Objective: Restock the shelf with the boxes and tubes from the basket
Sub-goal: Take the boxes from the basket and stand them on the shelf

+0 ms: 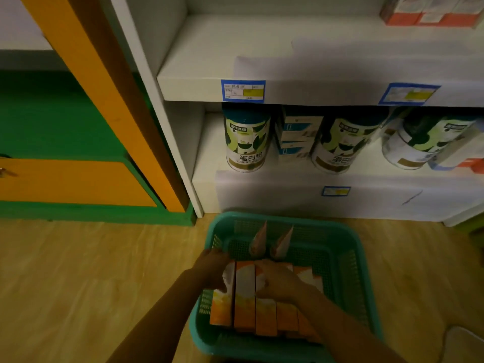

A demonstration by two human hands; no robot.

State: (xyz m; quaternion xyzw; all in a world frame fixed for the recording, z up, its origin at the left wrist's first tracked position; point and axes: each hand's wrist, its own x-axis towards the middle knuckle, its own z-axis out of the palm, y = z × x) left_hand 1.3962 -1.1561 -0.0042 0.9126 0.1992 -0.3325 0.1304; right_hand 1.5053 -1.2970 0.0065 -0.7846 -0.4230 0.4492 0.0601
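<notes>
Your teal basket [351,279] sits on the wooden floor [78,271] just in front of the white shelf [235,64]. Inside it, a row of orange-and-white boxes [245,297] stands packed side by side, with two tubes [259,242] leaning behind them. Your left hand [213,268] presses against the leftmost box and your right hand [280,280] lies over the top of the row. Three green-labelled cans [246,138] stand on the lower shelf board.
</notes>
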